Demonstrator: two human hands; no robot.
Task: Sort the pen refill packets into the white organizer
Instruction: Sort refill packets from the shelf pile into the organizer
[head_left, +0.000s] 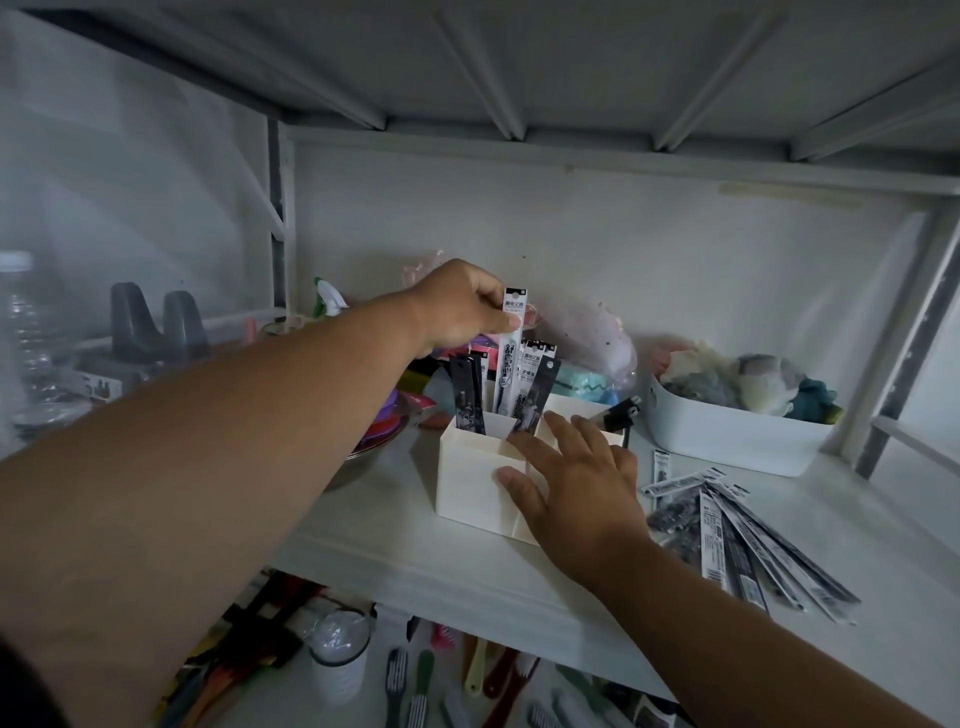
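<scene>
Our left hand (457, 306) pinches a white refill packet (510, 353) near its top, thumb in front, packet upright w/ lower end inside the white organizer (470, 483). Print unreadable. Right hand (576, 478) rests flat, fingers spread, on organizer's front rim; loose packets (737, 535) lie just right on the shelf (395, 551).

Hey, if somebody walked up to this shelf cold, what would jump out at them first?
Probably the left hand at the centre, pinching a white refill packet upright over the white organizer, where a few packets already stand. Next, the right hand resting open against the organizer's front right corner. Then the fan of loose packets lying flat on the shelf to the right, below a white bin of soft items.
</scene>
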